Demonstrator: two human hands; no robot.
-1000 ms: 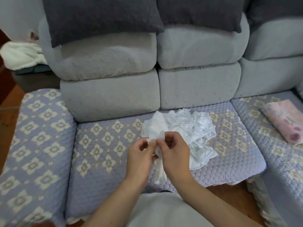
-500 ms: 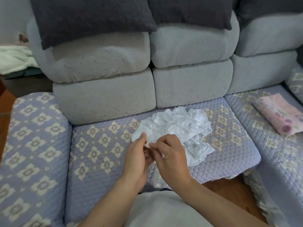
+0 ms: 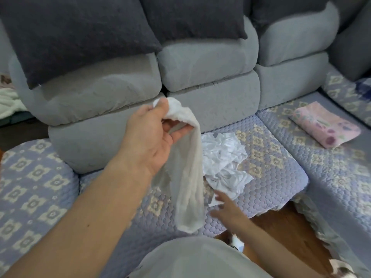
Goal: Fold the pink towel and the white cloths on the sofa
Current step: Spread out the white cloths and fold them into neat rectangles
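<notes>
My left hand (image 3: 152, 137) is raised over the sofa seat (image 3: 281, 173) and pinches the top of a white cloth (image 3: 186, 189), which hangs down long and limp. My right hand (image 3: 226, 209) is low near the seat's front edge, fingers spread and blurred, touching the edge of the crumpled pile of white cloths (image 3: 224, 157). The pink towel (image 3: 323, 125) lies folded on the seat section to the right.
Grey back cushions (image 3: 200, 77) and dark pillows (image 3: 76, 37) line the back of the sofa. The patterned armrest (image 3: 34, 189) is at the left. Wooden floor (image 3: 285, 227) shows below the seat edge. A pale blanket (image 3: 8, 101) lies at far left.
My left hand has lifted one white cloth up out of the pile. My right hand let go and dropped to the pile's near edge. The camera moved closer.
</notes>
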